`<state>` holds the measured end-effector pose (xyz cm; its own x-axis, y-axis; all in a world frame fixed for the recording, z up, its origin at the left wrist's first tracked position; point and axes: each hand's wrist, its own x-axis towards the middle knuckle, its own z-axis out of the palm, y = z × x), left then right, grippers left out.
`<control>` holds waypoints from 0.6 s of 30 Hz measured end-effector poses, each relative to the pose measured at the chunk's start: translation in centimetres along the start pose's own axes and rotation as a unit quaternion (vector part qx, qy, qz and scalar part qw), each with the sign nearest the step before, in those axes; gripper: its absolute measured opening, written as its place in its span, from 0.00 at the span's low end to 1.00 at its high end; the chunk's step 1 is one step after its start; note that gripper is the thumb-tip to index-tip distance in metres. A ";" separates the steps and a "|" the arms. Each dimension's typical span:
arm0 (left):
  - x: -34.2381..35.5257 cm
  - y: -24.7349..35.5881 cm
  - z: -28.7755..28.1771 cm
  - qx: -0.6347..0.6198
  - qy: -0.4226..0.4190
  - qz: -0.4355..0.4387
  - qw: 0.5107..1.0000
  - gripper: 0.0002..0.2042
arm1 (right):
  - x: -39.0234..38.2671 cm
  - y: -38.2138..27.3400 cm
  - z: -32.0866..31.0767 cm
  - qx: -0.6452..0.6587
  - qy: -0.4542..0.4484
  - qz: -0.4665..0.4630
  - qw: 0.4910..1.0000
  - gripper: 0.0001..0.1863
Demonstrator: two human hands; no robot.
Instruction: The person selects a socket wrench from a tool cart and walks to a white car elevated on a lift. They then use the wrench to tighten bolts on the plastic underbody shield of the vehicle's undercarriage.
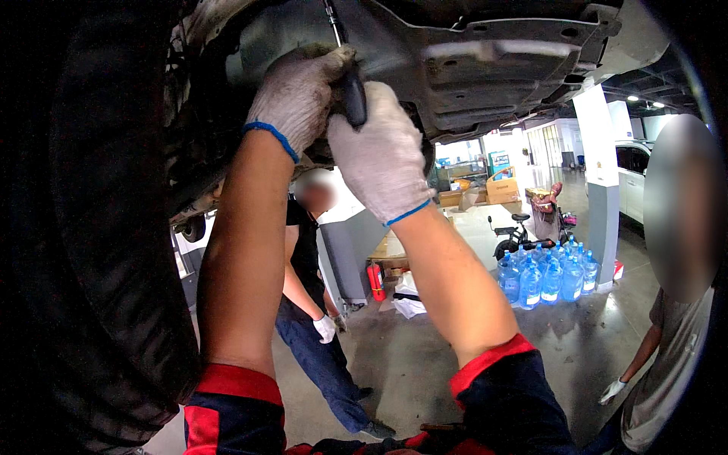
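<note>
Both my hands, in white knit gloves with blue cuffs, are raised to the underside of a car. Between them a screwdriver-like tool [353,98] with a black handle and a metal shaft points up at the dark underbody panel [288,42]. My left hand [292,95] is closed around the upper part of the handle, near the shaft. Lower down, my right hand [379,152] is closed at the butt end of the handle, its fingers partly hidden and slightly blurred. The tip of the shaft runs out of the top of the picture.
A large tyre [114,227] fills the left side. One person in dark clothes [307,303] stands beyond my arms; another in a grey shirt [667,356] is at the right. Behind are a red fire extinguisher [376,281], blue water bottles [531,284], a pillar [603,205] and cardboard boxes [502,187].
</note>
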<state>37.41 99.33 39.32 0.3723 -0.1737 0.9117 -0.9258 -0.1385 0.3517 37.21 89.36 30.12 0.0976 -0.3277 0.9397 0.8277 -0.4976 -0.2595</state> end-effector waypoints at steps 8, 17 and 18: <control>-1.2 1.0 1.8 0.295 0.081 0.116 0.945 0.23 | 1.4 3.4 0.7 -0.020 0.026 -0.096 0.995 0.16; -1.1 1.0 -0.7 0.117 0.016 0.016 0.993 0.21 | 0.5 -0.2 0.3 0.087 -0.052 -0.003 0.995 0.21; -1.3 1.2 -0.1 0.119 0.013 0.010 0.993 0.21 | 0.7 -0.5 -1.0 -0.070 -0.093 -0.031 0.993 0.22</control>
<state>35.79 99.44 38.57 0.3493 -0.1545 0.9242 -0.8903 -0.3621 0.2760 36.36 88.59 30.64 0.1601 -0.1452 0.9764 0.7511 -0.6239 -0.2160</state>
